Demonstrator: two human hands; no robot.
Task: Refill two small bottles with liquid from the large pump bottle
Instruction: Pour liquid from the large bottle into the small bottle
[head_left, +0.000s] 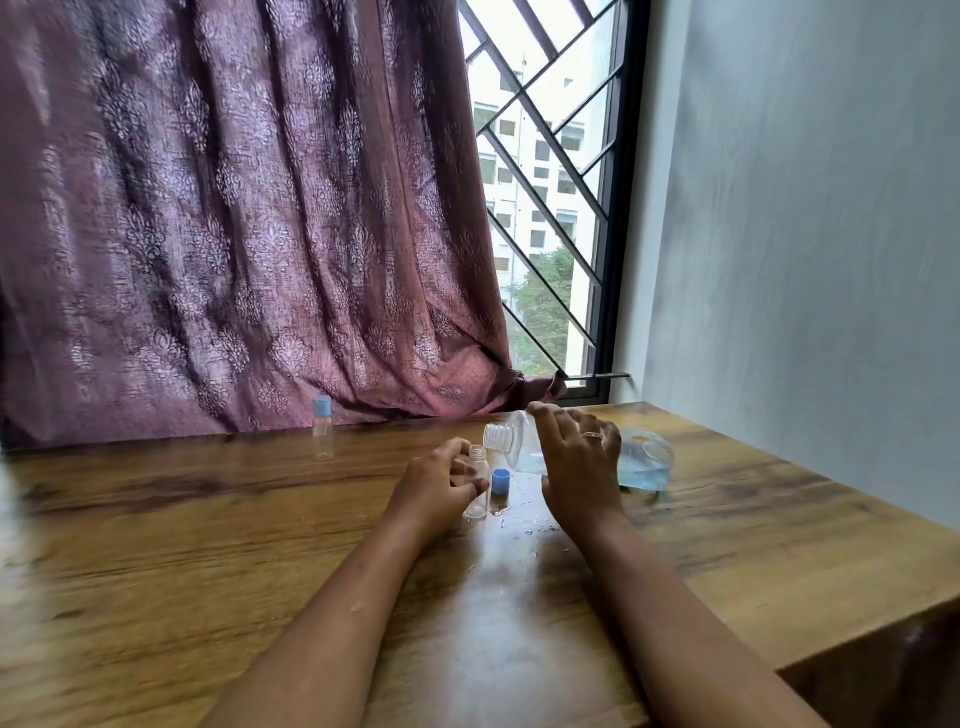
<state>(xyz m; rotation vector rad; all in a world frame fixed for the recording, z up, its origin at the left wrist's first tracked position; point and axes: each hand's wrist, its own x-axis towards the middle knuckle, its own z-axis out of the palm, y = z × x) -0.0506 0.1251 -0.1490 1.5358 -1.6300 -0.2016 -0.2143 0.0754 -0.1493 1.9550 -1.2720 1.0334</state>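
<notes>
My left hand (441, 480) grips a small clear bottle (478, 488) that stands upright and uncapped on the wooden table (208, 545). My right hand (576, 462) holds the large clear bottle (641, 462) tipped on its side, its threaded open neck (498, 435) just above the small bottle's mouth. Pale blue liquid lies in the large bottle's lower side. A blue cap (501, 480) rests on the table between my hands. A second small bottle (322, 428) with a blue cap stands upright at the back left. No pump head is in view.
A patterned maroon curtain (234, 208) hangs along the table's far edge. A barred window (545, 208) and a pale wall (805, 234) close the right side. The table's right edge (857, 639) drops off near my right forearm. Small wet spots (519, 525) lie by the cap.
</notes>
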